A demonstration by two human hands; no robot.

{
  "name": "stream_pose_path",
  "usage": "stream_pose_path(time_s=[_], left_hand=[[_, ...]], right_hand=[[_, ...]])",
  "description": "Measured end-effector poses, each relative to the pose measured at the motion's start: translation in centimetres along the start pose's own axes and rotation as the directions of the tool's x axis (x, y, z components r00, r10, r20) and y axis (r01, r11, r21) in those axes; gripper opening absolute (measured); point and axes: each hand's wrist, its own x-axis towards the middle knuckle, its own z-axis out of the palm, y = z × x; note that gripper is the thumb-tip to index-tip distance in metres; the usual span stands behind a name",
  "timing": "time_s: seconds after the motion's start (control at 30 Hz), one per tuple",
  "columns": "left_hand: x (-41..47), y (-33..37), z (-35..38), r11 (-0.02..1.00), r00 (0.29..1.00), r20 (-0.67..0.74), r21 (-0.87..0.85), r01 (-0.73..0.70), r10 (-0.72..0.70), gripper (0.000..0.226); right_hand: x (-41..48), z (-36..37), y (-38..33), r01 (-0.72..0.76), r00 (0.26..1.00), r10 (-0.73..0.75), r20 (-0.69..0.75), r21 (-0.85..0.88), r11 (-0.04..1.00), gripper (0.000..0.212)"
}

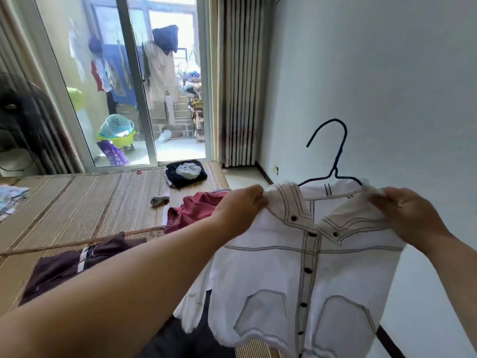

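- At 4 o'clock: white dark-stitched button shirt (304,267) on dark blue wire hanger (333,151).
- Shoulders pinched by left hand (240,205) and right hand (407,215).
- Probably seating shoulders; next needs one hand freed to lift hanger.

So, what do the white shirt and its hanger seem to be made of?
The shirt looks like thick woven cotton, perhaps denim, with a matte finish: it has dark contrast stitching, a frayed hem and a stiff collar. The hanger looks like thin wire, probably metal with a dark blue coating: it is slender and twisted below the hook.
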Motion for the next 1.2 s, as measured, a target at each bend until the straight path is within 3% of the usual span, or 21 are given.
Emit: stream_pose_path(time_s=[0.13,0.27,0.47,0.63,0.87,1.03,1.2], left_hand=[[5.5,4.7,6.7,1.000,1.000,-0.005,-0.015,0.021,-0.021,0.027],[11.4,9.5,13.5,0.990,0.991,-0.023,-0.057,0.127,-0.129,0.025],[16.8,13.0,19.4,0.956,0.960,-0.085,-0.149,0.252,-0.267,0.014],[20.2,13.0,21.3,0.950,0.965,-0.039,-0.188,0.248,-0.259,0.040],[26.4,10.5,23.4,0.948,0.964,-0.015,-0.191,0.256,-0.264,0.024],[32.0,4.0,24.9,0.916,0.925,-0.027,-0.153,0.370,-0.378,0.027],[36.7,-3.6,23.8,0.820,0.834,-0.033,-0.205,0.534,-0.551,0.024]], right_hand=[[3.3,-3.1,8.3,0.024,1.000,-0.023,0.016,-0.056,0.998,0.039],[7.3,-6.9,15.7,-0.003,0.999,0.009,0.043,-0.132,0.991,0.029],[13.5,-9.9,22.0,-0.003,0.998,0.016,0.057,-0.218,0.976,0.032],[17.7,-8.5,25.0,0.015,0.996,0.003,0.093,-0.195,0.981,0.030],[25.3,-3.7,28.5,0.041,0.989,-0.016,0.148,-0.165,0.985,0.029],[33.8,3.7,29.1,0.129,0.974,-0.098,0.203,-0.146,0.981,0.030],[43.0,12.6,26.7,0.227,0.940,-0.188,0.284,-0.110,0.968,0.027]])
